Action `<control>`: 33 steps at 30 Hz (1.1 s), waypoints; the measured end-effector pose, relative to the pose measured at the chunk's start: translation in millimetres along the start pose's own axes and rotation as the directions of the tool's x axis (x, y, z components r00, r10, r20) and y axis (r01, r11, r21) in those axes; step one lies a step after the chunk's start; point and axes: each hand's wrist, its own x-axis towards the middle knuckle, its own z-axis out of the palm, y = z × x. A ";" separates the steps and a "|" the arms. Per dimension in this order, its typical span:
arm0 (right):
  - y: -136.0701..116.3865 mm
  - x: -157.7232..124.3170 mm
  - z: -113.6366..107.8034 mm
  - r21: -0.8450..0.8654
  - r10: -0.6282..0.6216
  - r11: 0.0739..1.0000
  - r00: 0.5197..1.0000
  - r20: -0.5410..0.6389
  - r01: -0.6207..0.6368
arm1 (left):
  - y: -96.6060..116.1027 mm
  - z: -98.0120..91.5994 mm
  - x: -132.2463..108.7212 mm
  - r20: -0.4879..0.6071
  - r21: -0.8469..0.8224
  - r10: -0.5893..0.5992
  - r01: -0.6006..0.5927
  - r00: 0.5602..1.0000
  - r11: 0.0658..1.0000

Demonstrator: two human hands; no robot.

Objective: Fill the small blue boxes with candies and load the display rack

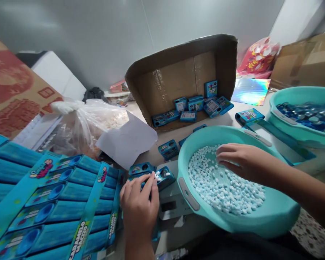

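Observation:
My left hand (141, 200) is closed over a cluster of small blue cardboard candy boxes, its fingertips gripping the edge of one. Beside those fingers, an opened candy box (165, 176) has white candies showing at its top. Another small blue box (142, 168) with a round hole lies just behind it. Inside a turquoise basin (276, 213), my right hand (241, 160) hovers low over many pale blue-white candies (233, 196). Its fingers are loosely bent and apart from the thumb, and no candy shows in them. Under my left wrist, things are partly hidden.
Stacked blue display cartons (62, 213) fill the left side. A tipped cardboard box (176, 79) holding several small blue boxes stands behind. A flat grey device (173, 207) lies between hand and basin. Another turquoise basin (300, 135) with shiny blue pieces is at right.

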 end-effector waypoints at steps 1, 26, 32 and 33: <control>6.1 -11.9 3.5 0.036 0.053 0.998 0.998 -0.019 -0.052 | 2.8 0.2 0.8 0.010 0.014 -0.009 0.008 1.000 1.000; 20.7 -27.6 20.0 0.334 0.164 0.930 0.986 0.002 -0.156 | 28.7 17.0 38.4 0.248 -0.342 -0.643 0.686 0.725 0.642; 24.1 -29.4 22.7 0.296 0.170 0.937 0.982 0.081 -0.187 | 16.8 10.8 25.7 -0.112 -0.529 -0.806 0.652 0.581 0.543; 24.2 -30.2 23.6 0.270 0.174 0.941 0.976 0.128 -0.203 | 9.5 7.3 21.3 -0.209 -0.540 -0.822 0.639 0.529 0.549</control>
